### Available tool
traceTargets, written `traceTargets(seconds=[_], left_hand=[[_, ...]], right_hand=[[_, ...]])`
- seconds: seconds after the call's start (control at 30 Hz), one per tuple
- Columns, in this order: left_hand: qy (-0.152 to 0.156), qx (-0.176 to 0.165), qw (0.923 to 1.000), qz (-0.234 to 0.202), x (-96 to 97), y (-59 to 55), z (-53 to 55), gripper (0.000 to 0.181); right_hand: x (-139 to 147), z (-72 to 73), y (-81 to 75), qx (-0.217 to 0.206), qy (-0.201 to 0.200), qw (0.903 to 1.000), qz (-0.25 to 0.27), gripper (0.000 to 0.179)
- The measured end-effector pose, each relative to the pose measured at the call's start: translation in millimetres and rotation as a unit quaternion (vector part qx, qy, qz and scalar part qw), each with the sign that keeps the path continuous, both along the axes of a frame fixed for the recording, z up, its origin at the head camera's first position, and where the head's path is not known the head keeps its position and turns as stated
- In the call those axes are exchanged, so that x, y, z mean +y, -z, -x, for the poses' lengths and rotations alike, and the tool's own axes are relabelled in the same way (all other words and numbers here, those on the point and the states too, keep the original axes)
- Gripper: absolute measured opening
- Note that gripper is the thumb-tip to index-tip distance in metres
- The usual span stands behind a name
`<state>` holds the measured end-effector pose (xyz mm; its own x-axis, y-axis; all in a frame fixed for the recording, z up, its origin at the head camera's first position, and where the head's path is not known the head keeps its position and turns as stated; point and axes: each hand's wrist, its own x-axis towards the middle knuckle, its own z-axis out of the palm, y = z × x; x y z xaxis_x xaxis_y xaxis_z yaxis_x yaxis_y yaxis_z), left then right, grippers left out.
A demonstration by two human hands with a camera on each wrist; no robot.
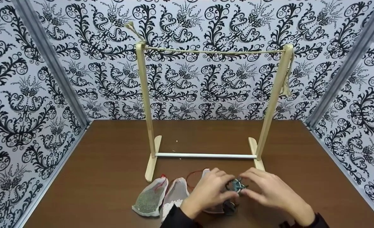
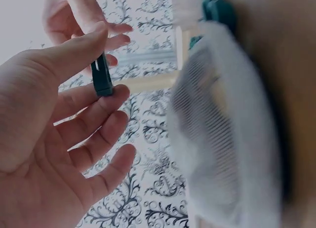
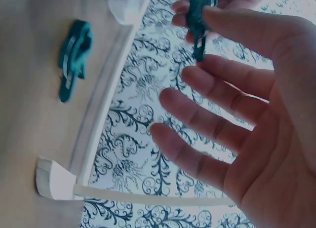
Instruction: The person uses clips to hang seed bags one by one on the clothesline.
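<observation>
In the head view my left hand (image 1: 206, 193) and right hand (image 1: 271, 191) meet over the front of the table. Between them is a dark green clip (image 1: 237, 185). My left thumb and fingertip pinch the clip (image 2: 102, 77) in the left wrist view, other fingers spread. In the right wrist view, my right thumb and index fingertip hold the clip (image 3: 198, 25) by its sides, the remaining fingers loosely extended. Beside the left hand lies a mesh bag (image 2: 222, 129) with a pale drawn edge. Another green clip (image 3: 75, 60) lies on the table.
A wooden stand (image 1: 145, 95) with a rope (image 1: 212, 51) strung across its top rises behind the hands. To the left lie a mesh bag of green dried herb (image 1: 147, 201) and one with white grains (image 1: 173, 204). Patterned walls (image 1: 187, 79) enclose the table (image 1: 95, 177).
</observation>
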<state>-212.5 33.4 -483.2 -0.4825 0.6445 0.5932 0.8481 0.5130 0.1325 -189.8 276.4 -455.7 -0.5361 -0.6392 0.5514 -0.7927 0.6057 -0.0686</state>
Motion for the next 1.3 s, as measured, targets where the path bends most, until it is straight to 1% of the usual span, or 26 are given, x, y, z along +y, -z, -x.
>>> traceTargets(seconds=[0.17,0.3,0.4,0.53,0.6,0.73,0.83,0.93,1.07,1.2,1.3], left_hand=[[0.008,-0.004,0.9993,-0.036,-9.6,-11.4,3.2,0.050],[0.008,0.011,0.9981,-0.060,-14.6,-18.1,4.9,0.050],[0.012,0.013,0.9965,-0.081,-17.6,-21.9,5.5,0.051],[0.021,0.003,0.9950,-0.097,-20.4,-24.8,5.7,0.052],[0.024,-0.004,0.9949,-0.097,-21.8,-25.2,5.5,0.052],[0.024,-0.019,0.9960,-0.084,-23.8,-24.5,5.7,0.053],[0.020,-0.023,0.9975,-0.064,-25.3,-23.4,6.7,0.052],[0.017,-0.024,0.9985,-0.046,-26.8,-22.5,7.4,0.051],[0.014,-0.029,0.9988,-0.035,-28.3,-21.4,8.1,0.051],[0.012,-0.032,0.9989,-0.030,-29.3,-19.9,9.3,0.051],[0.016,-0.035,0.9987,-0.035,-29.6,-19.1,10.5,0.052]], right_hand=[[0,7.4,-8.9,-0.006,-0.004,0.9995,0.029,0.050],[-3,13.2,-13.7,-0.014,-0.029,0.9983,0.049,0.052],[-6,16.8,-16.8,-0.016,-0.046,0.9970,0.060,0.053],[-9,19.7,-17.8,-0.023,-0.062,0.9949,0.075,0.055],[-9,20.2,-16.6,-0.025,-0.074,0.9934,0.084,0.056],[-10,22.3,-10.5,-0.009,-0.101,0.9902,0.096,0.057],[-11,24.8,-4.6,-0.007,-0.107,0.9897,0.095,0.057],[-13,26.6,-0.2,-0.014,-0.113,0.9888,0.097,0.055],[-14,27.6,2.5,-0.029,-0.118,0.9875,0.100,0.054],[-15,29.0,4.1,-0.046,-0.122,0.9865,0.099,0.050],[-17,30.3,4.4,-0.046,-0.130,0.9848,0.105,0.047]])
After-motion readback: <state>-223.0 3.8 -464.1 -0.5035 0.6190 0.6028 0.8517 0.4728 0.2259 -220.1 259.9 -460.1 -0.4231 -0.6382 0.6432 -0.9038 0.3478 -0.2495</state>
